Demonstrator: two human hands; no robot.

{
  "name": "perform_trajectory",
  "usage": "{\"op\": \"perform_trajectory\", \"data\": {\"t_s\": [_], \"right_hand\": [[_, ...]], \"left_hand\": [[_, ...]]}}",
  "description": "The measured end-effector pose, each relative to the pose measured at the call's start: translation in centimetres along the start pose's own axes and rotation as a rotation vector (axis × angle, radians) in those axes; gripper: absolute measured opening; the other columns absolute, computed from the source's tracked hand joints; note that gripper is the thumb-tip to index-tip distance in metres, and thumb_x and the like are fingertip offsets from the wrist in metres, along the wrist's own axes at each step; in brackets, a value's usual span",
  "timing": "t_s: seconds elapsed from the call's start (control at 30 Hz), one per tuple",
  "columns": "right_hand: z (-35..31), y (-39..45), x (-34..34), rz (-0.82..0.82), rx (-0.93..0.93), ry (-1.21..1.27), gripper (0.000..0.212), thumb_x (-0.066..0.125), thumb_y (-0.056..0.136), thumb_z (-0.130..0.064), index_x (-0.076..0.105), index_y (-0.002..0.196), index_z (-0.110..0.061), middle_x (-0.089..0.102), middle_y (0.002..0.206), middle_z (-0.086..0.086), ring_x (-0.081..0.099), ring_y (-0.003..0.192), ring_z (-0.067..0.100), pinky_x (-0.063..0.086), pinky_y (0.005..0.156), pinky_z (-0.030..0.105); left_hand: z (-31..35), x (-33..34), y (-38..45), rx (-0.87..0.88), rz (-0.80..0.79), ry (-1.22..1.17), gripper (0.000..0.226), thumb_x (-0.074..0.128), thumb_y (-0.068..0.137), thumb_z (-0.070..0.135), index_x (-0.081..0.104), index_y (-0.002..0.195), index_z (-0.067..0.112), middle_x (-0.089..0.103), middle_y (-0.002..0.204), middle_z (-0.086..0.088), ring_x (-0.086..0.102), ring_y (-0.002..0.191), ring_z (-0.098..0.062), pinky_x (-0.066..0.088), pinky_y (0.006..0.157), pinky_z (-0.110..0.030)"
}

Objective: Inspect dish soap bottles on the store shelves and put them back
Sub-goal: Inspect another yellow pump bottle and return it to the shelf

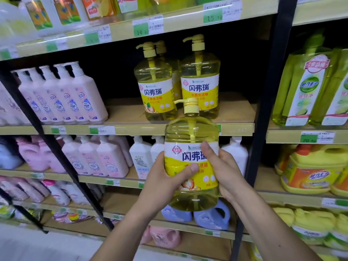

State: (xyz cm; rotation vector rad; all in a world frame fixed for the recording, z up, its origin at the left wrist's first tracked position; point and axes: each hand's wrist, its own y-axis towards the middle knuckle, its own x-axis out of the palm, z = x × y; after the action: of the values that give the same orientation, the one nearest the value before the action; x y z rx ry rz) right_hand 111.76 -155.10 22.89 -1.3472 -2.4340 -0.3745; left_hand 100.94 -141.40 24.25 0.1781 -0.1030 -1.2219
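A yellow dish soap bottle (190, 132) with a pump top and a yellow-and-white label is held upright in front of the shelves. My left hand (165, 178) grips its left side, thumb across the label. My right hand (222, 172) grips its right side, thumb on the label's upper part. Three matching yellow bottles (200, 76) stand on the wooden shelf (235, 112) just above and behind the held one, with bare shelf to their right.
Pink pump bottles (75, 95) fill the shelf's left part. Green bottles (308, 87) and yellow-orange jugs (308, 170) stand in the right bay beyond a black upright post (271, 91). White bottles and blue jugs (212, 217) sit on lower shelves.
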Motion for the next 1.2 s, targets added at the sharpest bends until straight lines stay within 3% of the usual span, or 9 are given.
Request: {"op": "perform_trajectory", "data": {"t_s": [0.23,0.33,0.43,0.57,0.67,0.77,0.9,1.07,1.2], "right_hand": [[-0.3,0.1,1.2,-0.081,-0.221,-0.243,0.09,0.081,0.059,-0.087,0.062,0.129,-0.033,0.079,0.123,-0.011,0.075,0.113,0.014,0.061,0.079,0.025],[-1.1,0.1,1.3,-0.17,-0.28,-0.385,0.097,0.103,0.056,-0.052,0.055,0.136,-0.024,0.078,0.123,-0.013,0.073,0.116,0.007,0.058,0.089,0.024],[-1.1,0.1,0.3,-0.147,-0.371,-0.472,0.07,0.096,0.047,-0.032,0.065,0.11,-0.021,0.079,0.092,-0.024,0.072,0.088,-0.008,0.057,0.082,0.02],[-0.9,-1.0,1.0,-0.097,-0.395,-0.475,0.064,0.079,0.056,-0.013,0.073,0.104,-0.055,0.069,0.084,-0.046,0.066,0.08,-0.021,0.051,0.073,0.003],[-1.4,-1.3,1.5,-0.128,-0.422,-0.415,0.051,0.077,0.062,-0.004,0.067,0.105,-0.03,0.074,0.087,-0.03,0.067,0.079,-0.009,0.054,0.077,0.013],[-1.8,-1.1,2.2,-0.18,-0.381,-0.388,0.053,0.076,0.066,0.001,0.071,0.104,-0.036,0.073,0.082,-0.031,0.067,0.077,-0.008,0.052,0.072,0.009],[-2.1,-1.0,2.4,-0.228,-0.325,-0.318,0.032,0.069,0.088,0.02,0.059,0.103,-0.006,0.073,0.079,-0.01,0.064,0.075,0.006,0.056,0.071,0.021],[-2.9,-1.1,3.3,-0.17,-0.362,-0.53,0.078,0.102,0.051,-0.016,0.068,0.121,-0.014,0.082,0.11,-0.011,0.076,0.102,0.006,0.058,0.085,0.02],[-3.7,-0.7,4.6,-0.158,-0.094,-0.218,0.073,0.097,0.059,-0.061,0.077,0.12,-0.025,0.08,0.122,0.005,0.077,0.114,0.025,0.06,0.096,0.044]], "left_hand": [[-0.7,-1.1,-0.1,0.24,0.149,-0.007,0.051,0.094,0.08,0.034,0.066,0.122,0.03,0.081,0.117,0.0,0.079,0.107,-0.023,0.066,0.086,-0.041],[-0.9,-1.9,0.0,0.356,0.168,0.053,0.056,0.093,0.079,0.034,0.06,0.124,0.031,0.077,0.113,0.006,0.076,0.102,-0.015,0.062,0.081,-0.029],[-0.8,-3.2,0.1,0.429,0.085,0.1,0.055,0.089,0.079,0.027,0.062,0.125,0.042,0.072,0.118,0.013,0.072,0.104,-0.009,0.056,0.084,-0.019],[-0.5,-3.9,0.1,0.456,0.051,0.111,0.052,0.088,0.081,0.03,0.064,0.123,0.051,0.073,0.125,0.009,0.072,0.111,-0.01,0.055,0.09,-0.018],[-0.3,-4.1,-0.3,0.485,0.06,0.125,0.053,0.085,0.08,0.031,0.064,0.122,0.056,0.073,0.126,0.012,0.072,0.115,-0.008,0.053,0.091,-0.015],[0.0,-4.3,-0.5,0.491,0.073,0.147,0.054,0.081,0.079,0.032,0.062,0.121,0.061,0.073,0.124,0.018,0.072,0.112,-0.005,0.053,0.089,-0.013],[-0.4,-4.5,-0.5,0.46,0.079,0.148,0.054,0.083,0.079,0.033,0.062,0.121,0.059,0.074,0.123,0.015,0.073,0.111,-0.005,0.054,0.088,-0.014],[-0.4,-5.1,0.0,0.297,0.021,0.099,0.063,0.097,0.075,0.05,0.066,0.129,0.044,0.077,0.127,0.008,0.074,0.117,-0.017,0.063,0.093,-0.034],[1.5,-4.9,0.8,0.081,0.037,-0.171,0.049,0.093,0.075,0.053,0.079,0.117,0.03,0.082,0.12,-0.008,0.08,0.108,-0.026,0.065,0.083,-0.033]]}}
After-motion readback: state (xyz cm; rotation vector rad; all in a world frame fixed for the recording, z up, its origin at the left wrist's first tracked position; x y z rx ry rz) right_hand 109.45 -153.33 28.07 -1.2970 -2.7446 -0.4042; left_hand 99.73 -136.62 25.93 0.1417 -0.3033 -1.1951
